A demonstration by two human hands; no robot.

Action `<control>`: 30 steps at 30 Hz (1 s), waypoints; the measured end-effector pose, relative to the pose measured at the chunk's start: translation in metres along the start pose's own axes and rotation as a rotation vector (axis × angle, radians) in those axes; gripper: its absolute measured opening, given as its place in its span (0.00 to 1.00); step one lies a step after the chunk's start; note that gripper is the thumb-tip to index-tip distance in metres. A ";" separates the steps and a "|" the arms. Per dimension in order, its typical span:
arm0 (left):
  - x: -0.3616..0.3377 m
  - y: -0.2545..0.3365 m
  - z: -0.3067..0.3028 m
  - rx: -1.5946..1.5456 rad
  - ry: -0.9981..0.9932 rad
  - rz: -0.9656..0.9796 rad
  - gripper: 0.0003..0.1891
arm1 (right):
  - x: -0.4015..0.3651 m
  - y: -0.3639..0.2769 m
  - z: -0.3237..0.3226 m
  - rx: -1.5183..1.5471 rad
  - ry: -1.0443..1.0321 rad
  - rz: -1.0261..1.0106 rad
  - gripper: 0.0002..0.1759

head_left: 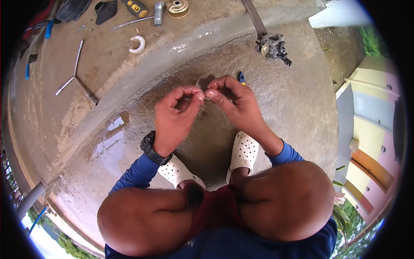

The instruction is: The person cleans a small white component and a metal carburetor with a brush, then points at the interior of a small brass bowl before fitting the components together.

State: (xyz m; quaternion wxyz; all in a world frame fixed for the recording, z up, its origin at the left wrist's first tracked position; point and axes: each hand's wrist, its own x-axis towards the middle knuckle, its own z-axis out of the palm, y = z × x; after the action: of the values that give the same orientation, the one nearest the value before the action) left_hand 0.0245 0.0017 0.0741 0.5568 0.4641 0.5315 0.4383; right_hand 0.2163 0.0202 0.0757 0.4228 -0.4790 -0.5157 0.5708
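Observation:
My left hand [174, 116] and my right hand [241, 105] meet in front of me above the wet concrete. Between their pinched thumbs and fingertips is a thin, pale ring [198, 81], like a gasket or O-ring. Its loop shows just beyond the fingertips, partly hidden by them. Both hands are closed, with dirt on the fingers. Just past my right hand, a blue and yellow tool [242, 77] lies on the ground, partly covered by that hand. A carburetor [274, 47] rests farther off to the right, beside the end of a flat bar [255, 18].
On the raised ledge lie a three-armed socket wrench [76, 77], a white C-shaped ring [137, 44], a yellow-black-handled screwdriver [136, 7], a tubular socket [158, 14] and a brass-coloured cup [178, 8]. My white clogs [243, 151] stand below my hands. A puddle [110, 140] is at left.

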 end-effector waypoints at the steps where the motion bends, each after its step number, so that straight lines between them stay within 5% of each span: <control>1: -0.001 0.003 0.002 -0.026 0.018 0.001 0.06 | -0.001 0.001 -0.001 -0.103 -0.041 -0.004 0.11; 5: -0.004 0.004 0.004 -0.014 0.045 0.010 0.06 | -0.001 0.000 0.000 -0.298 -0.053 -0.132 0.13; 8: -0.004 0.004 0.005 -0.048 0.062 0.050 0.06 | -0.001 -0.010 0.000 -0.207 -0.080 0.013 0.11; 14: -0.006 0.005 0.005 -0.084 0.039 0.038 0.06 | -0.001 -0.002 0.004 -0.295 -0.061 -0.158 0.12; 18: -0.006 0.003 0.003 -0.089 0.052 0.033 0.06 | -0.004 -0.009 0.005 -0.258 -0.101 -0.067 0.11; 23: -0.004 0.009 0.003 0.354 0.086 0.474 0.09 | -0.004 -0.003 0.007 -0.032 -0.124 -0.017 0.15; 30: -0.003 0.017 -0.003 0.555 0.056 0.656 0.11 | -0.008 -0.013 0.008 0.075 -0.098 0.027 0.15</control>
State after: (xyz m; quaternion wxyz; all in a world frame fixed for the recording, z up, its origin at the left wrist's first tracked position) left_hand 0.0218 0.0024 0.0915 0.2273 0.7285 0.4683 0.4452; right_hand 0.2102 0.0121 0.0898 0.4069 -0.4414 -0.5074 0.6182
